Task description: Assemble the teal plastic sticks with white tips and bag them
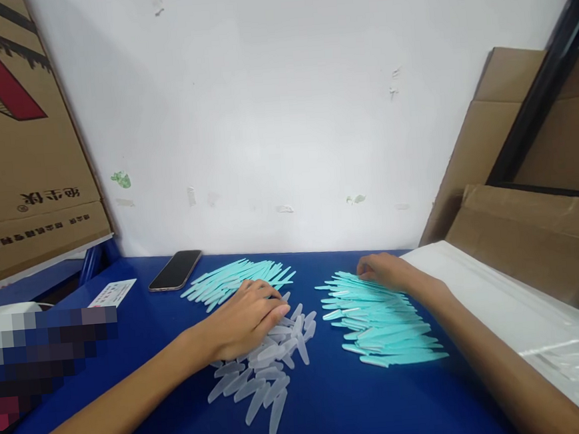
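Three piles of thin, flat, tapered pieces lie on the blue table. My left hand is over the translucent whitish pieces, just in front of the left pile of turquoise pieces. Its fingers are bent down with the thumb near them, and the fingertips are partly hidden, so what they hold cannot be made out. My right hand rests at the back edge of the right turquoise pile, its fingers curled down onto the pieces; their tips are hidden too.
A phone and a printed card lie at the back left of the blue table. Clear plastic bags are stacked at the right, beside brown cardboard. A large carton stands at the left, before a white wall.
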A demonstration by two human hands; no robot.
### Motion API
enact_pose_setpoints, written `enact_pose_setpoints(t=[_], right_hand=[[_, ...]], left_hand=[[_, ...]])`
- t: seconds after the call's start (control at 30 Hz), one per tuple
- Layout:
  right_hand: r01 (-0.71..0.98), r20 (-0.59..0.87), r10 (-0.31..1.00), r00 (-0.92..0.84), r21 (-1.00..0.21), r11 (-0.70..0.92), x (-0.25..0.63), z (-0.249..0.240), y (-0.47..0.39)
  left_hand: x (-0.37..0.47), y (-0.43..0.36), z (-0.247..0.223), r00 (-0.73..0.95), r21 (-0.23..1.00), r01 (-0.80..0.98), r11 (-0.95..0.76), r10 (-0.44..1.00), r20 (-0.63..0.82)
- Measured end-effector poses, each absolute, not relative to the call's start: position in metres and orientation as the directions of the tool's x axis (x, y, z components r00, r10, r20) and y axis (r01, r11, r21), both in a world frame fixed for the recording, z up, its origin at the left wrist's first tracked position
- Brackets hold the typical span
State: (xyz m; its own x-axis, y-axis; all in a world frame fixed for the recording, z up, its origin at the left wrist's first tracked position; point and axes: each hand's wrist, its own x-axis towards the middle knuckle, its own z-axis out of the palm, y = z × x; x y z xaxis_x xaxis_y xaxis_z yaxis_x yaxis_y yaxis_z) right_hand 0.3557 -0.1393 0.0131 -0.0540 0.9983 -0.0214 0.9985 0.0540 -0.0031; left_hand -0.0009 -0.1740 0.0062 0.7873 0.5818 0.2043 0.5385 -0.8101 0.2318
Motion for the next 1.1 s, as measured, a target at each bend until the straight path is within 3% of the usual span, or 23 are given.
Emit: enact_pose_setpoints(t=[0.37, 0.7, 0.83, 1.1], right_hand=[[0.997, 0.015, 0.998, -0.056, 0.063, 0.055, 0.355, 0.009, -0.138], [0.988, 0.042, 0.994, -0.097, 0.124, 0.091, 0.357, 0.006, -0.135], [0.985, 0.077, 0.992, -0.099, 0.151, 0.086, 0.356, 0.008, -0.134], [0.98, 0.164, 0.981, -0.101, 0.184, 0.07, 0.35, 0.016, -0.141]], left_hand=[[0.003, -0.184, 0.012, 0.787, 0.281, 0.517, -0.808, 0.578, 0.214], [0.005, -0.191, 0.013, 0.805, 0.255, 0.54, -0.802, 0.58, 0.123], [0.004, -0.19, 0.009, 0.793, 0.303, 0.55, -0.778, 0.601, 0.103], [0.007, -0.193, 0.011, 0.797, 0.315, 0.525, -0.791, 0.586, 0.146]])
